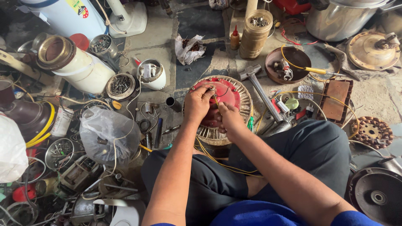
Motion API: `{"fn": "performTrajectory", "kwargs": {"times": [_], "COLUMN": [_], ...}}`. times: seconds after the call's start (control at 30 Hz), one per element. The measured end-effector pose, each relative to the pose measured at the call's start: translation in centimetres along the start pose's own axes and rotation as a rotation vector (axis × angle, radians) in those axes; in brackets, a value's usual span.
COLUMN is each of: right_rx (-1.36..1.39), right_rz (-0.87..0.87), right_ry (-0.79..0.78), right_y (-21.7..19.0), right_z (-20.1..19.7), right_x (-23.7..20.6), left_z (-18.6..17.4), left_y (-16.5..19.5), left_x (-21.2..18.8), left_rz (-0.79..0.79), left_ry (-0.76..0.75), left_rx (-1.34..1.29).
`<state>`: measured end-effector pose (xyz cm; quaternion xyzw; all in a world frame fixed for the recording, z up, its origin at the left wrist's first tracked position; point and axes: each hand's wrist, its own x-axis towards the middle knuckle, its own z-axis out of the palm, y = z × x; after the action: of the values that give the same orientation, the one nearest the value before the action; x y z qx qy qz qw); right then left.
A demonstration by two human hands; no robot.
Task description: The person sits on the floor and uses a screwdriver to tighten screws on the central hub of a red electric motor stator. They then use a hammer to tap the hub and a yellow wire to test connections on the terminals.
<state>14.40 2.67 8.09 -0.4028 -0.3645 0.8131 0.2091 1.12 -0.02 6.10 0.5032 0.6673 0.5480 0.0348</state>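
A round fan motor [240, 94] with a red centre plate and a ribbed metal rim lies on the floor in front of my crossed legs. My left hand [197, 104] rests on the red plate and pinches a thin wire at its top between thumb and fingers. My right hand [229, 118] sits just right of it on the plate, fingers closed on the same wiring. Yellow wires [217, 161] trail from the motor down over my dark trousers.
A hammer [259, 90] lies right of the motor. A brown bowl [293, 56] of small parts, a yellow-handled screwdriver [316, 70] and a wound stator [372, 132] sit further right. Tins of screws [120, 85], a plastic bag [106, 132] and motor scrap crowd the left.
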Motion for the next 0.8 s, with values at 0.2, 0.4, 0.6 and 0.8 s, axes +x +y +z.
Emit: {"fn": "performTrajectory", "kwargs": {"times": [0.2,0.4,0.6,0.8], "right_rx": [-0.605,-0.424,-0.496,-0.346], "right_rz": [-0.347,-0.151,-0.227,-0.117], "right_ry": [0.028,-0.054,0.048,-0.002], "right_y": [-0.8,-1.5,-0.9,-1.4], "right_z": [-1.2,-1.2,-0.7,-0.4], "right_x": [0.1,-0.1,0.3,0.1], "left_z": [0.0,-0.1,0.2,0.3], "left_y": [0.1,0.4,0.4,0.4], "left_x": [0.1,0.1,0.0,0.1], "left_rz": [0.004,-0.019,0.001,0.011], "left_ry": [-0.013,-0.017,0.007,0.019], "left_rx": [0.001,0.0,0.022,0.011]}}
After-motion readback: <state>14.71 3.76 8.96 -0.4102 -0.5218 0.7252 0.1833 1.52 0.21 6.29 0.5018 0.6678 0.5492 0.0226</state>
